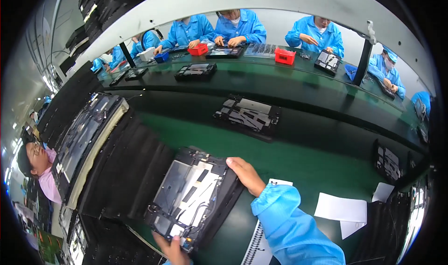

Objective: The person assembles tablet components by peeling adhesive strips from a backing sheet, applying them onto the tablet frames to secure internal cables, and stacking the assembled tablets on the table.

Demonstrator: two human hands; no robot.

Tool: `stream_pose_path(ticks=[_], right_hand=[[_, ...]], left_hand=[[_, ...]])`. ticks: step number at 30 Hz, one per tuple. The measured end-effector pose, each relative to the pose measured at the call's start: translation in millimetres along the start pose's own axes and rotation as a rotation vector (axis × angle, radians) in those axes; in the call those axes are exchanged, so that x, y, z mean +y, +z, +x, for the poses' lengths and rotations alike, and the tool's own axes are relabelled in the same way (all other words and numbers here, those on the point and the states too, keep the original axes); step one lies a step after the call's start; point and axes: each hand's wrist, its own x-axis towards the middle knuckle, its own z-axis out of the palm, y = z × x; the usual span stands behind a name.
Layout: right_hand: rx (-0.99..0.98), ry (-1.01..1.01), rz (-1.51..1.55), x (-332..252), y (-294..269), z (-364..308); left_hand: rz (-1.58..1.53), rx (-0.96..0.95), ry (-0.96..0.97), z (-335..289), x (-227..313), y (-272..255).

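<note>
A black foam tray (228, 190) carries a flat, opened electronic device (186, 190), with a dark panel, bright silver plates and thin black cables on its face. My right hand (246, 175) grips the tray at its upper right corner, fingertips over the edge. At the lower edge, my left hand (171, 249) holds it by the near corner, thumb up beside the device; part of this hand is cut off by the frame. The tray is tilted, its left side against a tall stack of black foam trays (126, 171).
On top of the stack lies another opened device (88, 134). A similar device (247, 114) rests on the green bench (186, 132) beyond. A spiral notebook (256, 246) and white paper sheets (343, 209) lie right. Several co-workers in blue sit opposite, near red bins (284, 56).
</note>
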Motion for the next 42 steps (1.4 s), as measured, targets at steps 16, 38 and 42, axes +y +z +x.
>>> stream_pose_path(ticks=[16, 38, 42], right_hand=[[0.687, -0.008, -0.989, 51, -127, 127], [0.724, -0.061, 0.366, -7, -217, -348], [0.786, -0.006, 0.099, 5, -225, -357]], left_hand=[[1.455, -0.87, 0.236, 280, -131, 294], [0.956, -1.482, 0.772, -92, -39, 38], [0.945, -1.448, 0.641, -104, -29, 17]])
